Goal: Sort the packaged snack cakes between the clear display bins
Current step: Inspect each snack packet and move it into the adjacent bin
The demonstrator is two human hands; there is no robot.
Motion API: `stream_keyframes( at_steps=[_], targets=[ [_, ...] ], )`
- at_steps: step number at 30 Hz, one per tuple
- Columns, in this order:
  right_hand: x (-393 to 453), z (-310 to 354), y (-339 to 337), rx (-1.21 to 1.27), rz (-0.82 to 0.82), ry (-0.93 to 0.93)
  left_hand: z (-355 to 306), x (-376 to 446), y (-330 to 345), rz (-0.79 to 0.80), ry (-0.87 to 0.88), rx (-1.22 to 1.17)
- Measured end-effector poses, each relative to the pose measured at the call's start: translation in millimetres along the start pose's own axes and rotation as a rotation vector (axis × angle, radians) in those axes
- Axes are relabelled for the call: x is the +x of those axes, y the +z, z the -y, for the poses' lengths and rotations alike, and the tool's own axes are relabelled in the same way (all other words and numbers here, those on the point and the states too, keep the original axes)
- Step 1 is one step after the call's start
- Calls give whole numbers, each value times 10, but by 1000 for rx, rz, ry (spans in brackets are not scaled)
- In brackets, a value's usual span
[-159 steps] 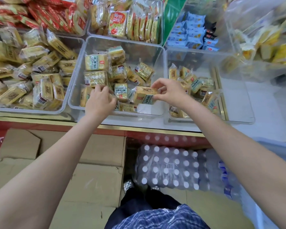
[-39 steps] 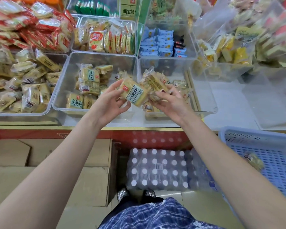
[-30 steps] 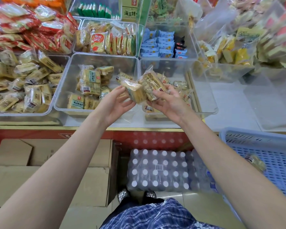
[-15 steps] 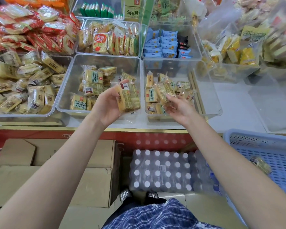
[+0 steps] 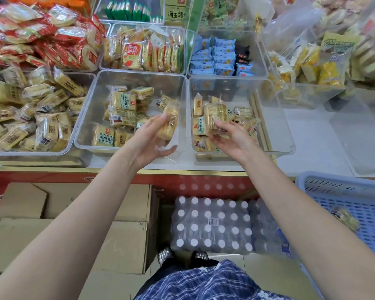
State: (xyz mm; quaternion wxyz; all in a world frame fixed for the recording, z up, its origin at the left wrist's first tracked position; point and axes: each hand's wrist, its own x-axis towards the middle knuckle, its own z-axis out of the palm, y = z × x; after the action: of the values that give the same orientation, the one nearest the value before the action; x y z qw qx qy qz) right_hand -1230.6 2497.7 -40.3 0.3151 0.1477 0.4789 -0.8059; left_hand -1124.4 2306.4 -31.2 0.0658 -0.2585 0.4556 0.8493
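My left hand [image 5: 150,141] holds a yellow packaged snack cake [image 5: 168,122] upright over the right side of the middle clear bin [image 5: 91,118]. That bin has several green-labelled cakes [image 5: 123,109] on its left. My right hand [image 5: 233,138] grips another wrapped cake [image 5: 217,115] low inside the right clear bin [image 5: 275,118], among several similar cakes. The two hands are apart, one over each bin.
A full bin of yellow cakes [image 5: 30,113] stands at the left. Behind are bins of red packs [image 5: 52,37], orange-labelled packs [image 5: 143,50] and blue packs [image 5: 221,57]. A blue basket [image 5: 355,202] sits at the right. Cardboard boxes [image 5: 95,213] and a bottle pack [image 5: 210,226] lie below the counter.
The hands have parted. My right hand has carried its cake down into the right bin. My left hand has turned its cake more upright over the middle bin.
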Motion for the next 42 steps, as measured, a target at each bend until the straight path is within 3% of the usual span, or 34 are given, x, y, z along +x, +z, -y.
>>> stream_keyframes(
  at_steps=[19,26,33,35,42],
  targets=[
    [87,-10,-50,34,-17,-110,25,6,53,61,185,2],
    [-15,0,-5,-2,71,-167,40,-18,38,44,182,22],
    [-153,47,7,193,229,-125,27,-30,92,27,178,-9],
    [-175,44,31,145,225,-135,25,-23,112,29,176,-12],
    [-113,33,25,-366,170,-363,70,18,128,36,183,19]
  ],
)
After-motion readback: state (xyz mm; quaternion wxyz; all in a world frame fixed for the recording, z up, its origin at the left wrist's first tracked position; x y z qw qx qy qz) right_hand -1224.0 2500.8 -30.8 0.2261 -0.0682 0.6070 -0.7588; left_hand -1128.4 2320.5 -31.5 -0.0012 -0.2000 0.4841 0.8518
